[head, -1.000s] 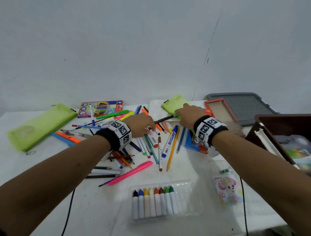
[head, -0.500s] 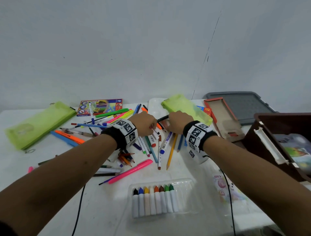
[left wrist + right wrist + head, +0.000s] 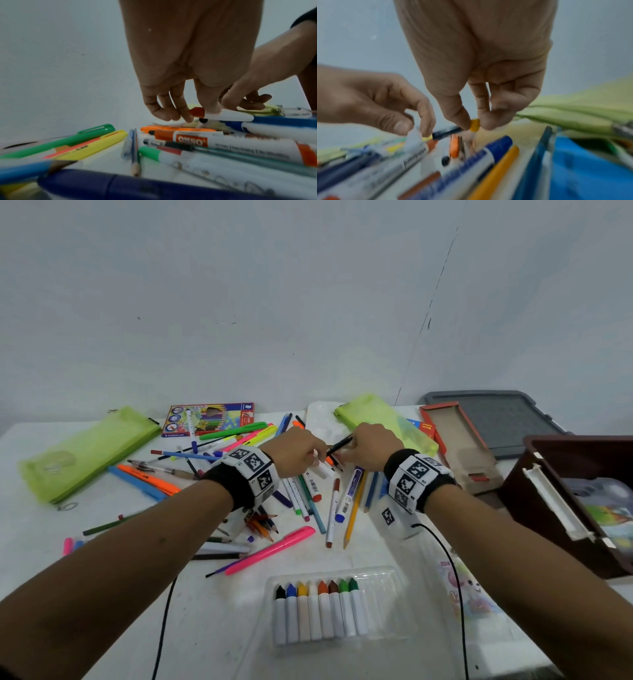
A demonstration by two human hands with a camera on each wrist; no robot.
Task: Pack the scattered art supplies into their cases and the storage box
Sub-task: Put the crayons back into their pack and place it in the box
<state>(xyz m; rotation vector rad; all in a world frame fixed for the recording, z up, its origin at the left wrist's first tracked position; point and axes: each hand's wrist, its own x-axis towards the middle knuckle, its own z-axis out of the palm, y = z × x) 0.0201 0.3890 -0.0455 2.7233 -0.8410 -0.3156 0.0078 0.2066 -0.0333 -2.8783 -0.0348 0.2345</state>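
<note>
A heap of pens, markers and pencils (image 3: 308, 494) lies mid-table. Over its far side my two hands meet. My left hand (image 3: 299, 451) (image 3: 199, 115) pinches a white marker with a red cap (image 3: 226, 116) between thumb and fingers. My right hand (image 3: 368, 445) (image 3: 474, 125) pinches a small yellow pen end (image 3: 474, 125) with thumb and forefinger. A black pen (image 3: 339, 444) (image 3: 447, 133) slants between the hands, against my right thumb. One green pencil case (image 3: 383, 422) lies just behind my right hand, another (image 3: 85, 450) at far left. The brown storage box (image 3: 555, 508) stands at right.
A clear tray of crayons (image 3: 335, 611) sits near the front edge, with a pink highlighter (image 3: 274, 547) to its left. At the back are a coloured-pencil box (image 3: 209, 419), an open red carton (image 3: 455, 440) and a grey lid (image 3: 496, 419). A sticker pack (image 3: 469, 594) lies under my right forearm.
My right hand left the green pencil case and came left to meet my left hand over the pile. The black pen now lies between the two hands.
</note>
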